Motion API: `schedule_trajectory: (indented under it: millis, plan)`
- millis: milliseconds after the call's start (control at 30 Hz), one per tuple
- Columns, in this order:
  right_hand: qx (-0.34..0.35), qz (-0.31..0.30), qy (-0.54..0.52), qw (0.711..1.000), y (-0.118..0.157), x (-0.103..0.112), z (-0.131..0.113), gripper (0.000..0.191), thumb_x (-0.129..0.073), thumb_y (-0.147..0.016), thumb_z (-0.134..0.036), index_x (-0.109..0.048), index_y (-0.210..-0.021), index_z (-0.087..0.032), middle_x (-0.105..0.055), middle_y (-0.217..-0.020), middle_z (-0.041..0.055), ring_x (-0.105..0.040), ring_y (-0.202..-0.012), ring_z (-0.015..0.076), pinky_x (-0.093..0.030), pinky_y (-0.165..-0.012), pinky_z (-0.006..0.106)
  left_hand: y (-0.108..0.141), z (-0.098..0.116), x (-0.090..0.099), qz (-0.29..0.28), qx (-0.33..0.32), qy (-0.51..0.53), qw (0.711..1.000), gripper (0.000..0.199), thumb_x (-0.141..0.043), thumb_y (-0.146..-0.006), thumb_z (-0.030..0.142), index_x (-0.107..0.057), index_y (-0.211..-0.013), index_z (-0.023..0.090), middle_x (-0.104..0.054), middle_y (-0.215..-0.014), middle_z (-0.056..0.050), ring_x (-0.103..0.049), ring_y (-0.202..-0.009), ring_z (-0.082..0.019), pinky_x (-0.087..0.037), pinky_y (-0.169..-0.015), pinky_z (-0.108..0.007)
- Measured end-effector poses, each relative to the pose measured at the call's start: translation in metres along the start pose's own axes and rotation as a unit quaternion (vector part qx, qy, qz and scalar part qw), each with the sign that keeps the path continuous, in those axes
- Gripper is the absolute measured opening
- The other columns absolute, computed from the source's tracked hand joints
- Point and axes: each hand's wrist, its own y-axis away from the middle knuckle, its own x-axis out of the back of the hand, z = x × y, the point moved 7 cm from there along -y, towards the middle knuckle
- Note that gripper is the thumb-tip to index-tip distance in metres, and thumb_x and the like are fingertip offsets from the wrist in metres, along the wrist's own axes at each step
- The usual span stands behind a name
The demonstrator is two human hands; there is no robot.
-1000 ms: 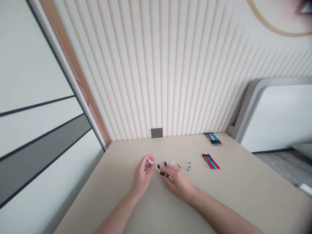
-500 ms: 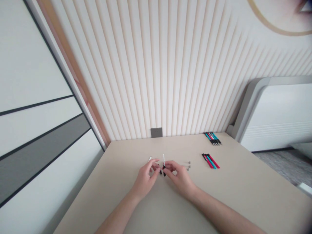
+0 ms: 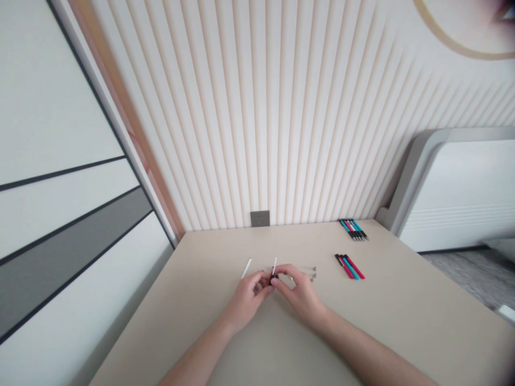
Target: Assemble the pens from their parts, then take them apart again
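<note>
The fingertips of my left hand (image 3: pixel 249 297) and my right hand (image 3: pixel 300 292) meet over the middle of the table. Between them is a small black pen grip (image 3: pixel 274 280), partly covered by the fingers. A thin white pen refill (image 3: pixel 275 262) stands nearly upright out of it. My right thumb and index finger pinch this piece from the right, while my left fingers close on its lower left side. Just beyond my left hand, a second white stick (image 3: pixel 246 267) lies slanted on the table. Several small metal pen tips (image 3: pixel 314 274) lie behind my right hand, partly hidden.
Red and teal pen barrels (image 3: pixel 351 266) with black ends lie side by side on the right of the beige table (image 3: pixel 201 300). Farther back is a row of several pens (image 3: pixel 353 229). A dark wall socket (image 3: pixel 260 218) sits at the table's back edge.
My hands have come together; the black piece in my left fingers now meets the one in my right. The white refill tilts slightly right, and the stick on the table shows more fully.
</note>
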Motion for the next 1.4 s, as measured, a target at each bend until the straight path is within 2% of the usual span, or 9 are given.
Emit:
schedule_trajectory:
  millis: [100,300,533,700,867,1033,1167,1300,1400]
  plan:
    - [0.007,0.02,-0.009,1.0,0.0,0.003,0.001,0.018,-0.056,-0.091,-0.033,-0.066,-0.101,-0.021,-0.07,-0.098,0.005,-0.063,-0.095,0.0186,-0.047,-0.087,0.031,0.001,0.001,-0.002,-0.017,0.004,-0.006,1.0,0.019,-0.059,-0.087,0.03,-0.067,-0.096,0.016,-0.066,-0.081,-0.002,-0.058,-0.076,-0.017,-0.044,-0.072,-0.026]
    - [0.03,0.046,-0.004,0.998,0.0,0.01,-0.005,0.02,-0.054,-0.092,-0.036,-0.066,-0.088,-0.02,-0.069,-0.086,0.0046,-0.063,-0.083,0.0178,-0.049,-0.078,0.029,0.002,0.006,-0.003,-0.017,-0.008,-0.032,0.999,0.017,-0.059,-0.085,0.029,-0.068,-0.093,0.016,-0.067,-0.082,-0.004,-0.059,-0.076,-0.018,-0.047,-0.076,-0.03]
    - [0.004,0.071,-0.007,0.997,0.0,0.016,-0.006,0.027,-0.051,-0.093,-0.042,-0.066,-0.095,-0.02,-0.071,-0.093,0.0075,-0.064,-0.09,0.021,-0.05,-0.083,0.033,0.003,0.009,-0.002,-0.007,-0.036,-0.046,0.998,0.016,-0.058,-0.087,0.025,-0.068,-0.097,0.017,-0.068,-0.085,-0.004,-0.06,-0.078,-0.019,-0.048,-0.078,-0.03]
    - [0.031,0.058,-0.029,0.997,-0.002,0.014,-0.009,0.026,-0.051,-0.093,-0.04,-0.061,-0.079,-0.02,-0.066,-0.084,0.0045,-0.062,-0.083,0.0184,-0.048,-0.079,0.03,0.005,0.012,-0.001,0.005,-0.056,-0.06,0.997,0.013,-0.059,-0.088,0.026,-0.067,-0.092,0.017,-0.066,-0.083,-0.003,-0.06,-0.079,-0.018,-0.047,-0.077,-0.029]
    - [0.038,0.031,-0.056,0.997,-0.002,0.009,-0.011,0.027,-0.055,-0.092,-0.041,-0.061,-0.075,-0.02,-0.066,-0.087,0.0047,-0.062,-0.085,0.0181,-0.048,-0.081,0.03,0.007,0.012,0.0,0.017,-0.08,-0.071,0.994,0.012,-0.06,-0.087,0.027,-0.065,-0.084,0.017,-0.062,-0.078,-0.002,-0.058,-0.076,-0.017,-0.045,-0.073,-0.027]
    - [0.037,0.017,-0.059,0.997,-0.001,0.003,-0.009,0.027,-0.057,-0.09,-0.042,-0.066,-0.077,-0.021,-0.067,-0.089,0.0058,-0.063,-0.087,0.0189,-0.048,-0.083,0.032,0.006,0.009,0.0,0.024,-0.073,-0.07,0.995,0.015,-0.06,-0.087,0.03,-0.064,-0.08,0.017,-0.062,-0.076,-0.003,-0.057,-0.075,-0.018,-0.045,-0.071,-0.027]
    - [0.035,0.026,-0.047,0.998,-0.001,0.004,-0.008,0.022,-0.059,-0.089,-0.041,-0.07,-0.086,-0.021,-0.066,-0.094,0.0066,-0.062,-0.093,0.02,-0.048,-0.086,0.033,0.003,0.009,0.0,0.015,-0.055,-0.066,0.996,0.017,-0.057,-0.088,0.032,-0.066,-0.089,0.018,-0.064,-0.077,-0.002,-0.057,-0.074,-0.017,-0.045,-0.07,-0.027]
    - [0.017,0.018,0.024,0.999,-0.005,0.011,-0.005,0.03,-0.059,-0.088,-0.041,-0.067,-0.111,-0.023,-0.063,-0.107,0.0083,-0.061,-0.097,0.021,-0.049,-0.087,0.034,0.001,0.013,0.01,0.04,-0.04,-0.056,0.997,0.024,-0.053,-0.09,0.037,-0.066,-0.093,0.018,-0.066,-0.08,-0.003,-0.057,-0.074,-0.017,-0.045,-0.07,-0.026]
    - [0.005,0.04,0.12,0.992,-0.012,0.028,0.003,0.028,-0.048,-0.093,-0.036,-0.068,-0.108,-0.023,-0.063,-0.108,0.0087,-0.061,-0.096,0.0212,-0.048,-0.087,0.035,0.0,0.013,0.017,0.058,-0.029,-0.053,0.996,0.025,-0.052,-0.09,0.038,-0.067,-0.095,0.018,-0.069,-0.084,-0.004,-0.058,-0.074,-0.017,-0.045,-0.071,-0.027]
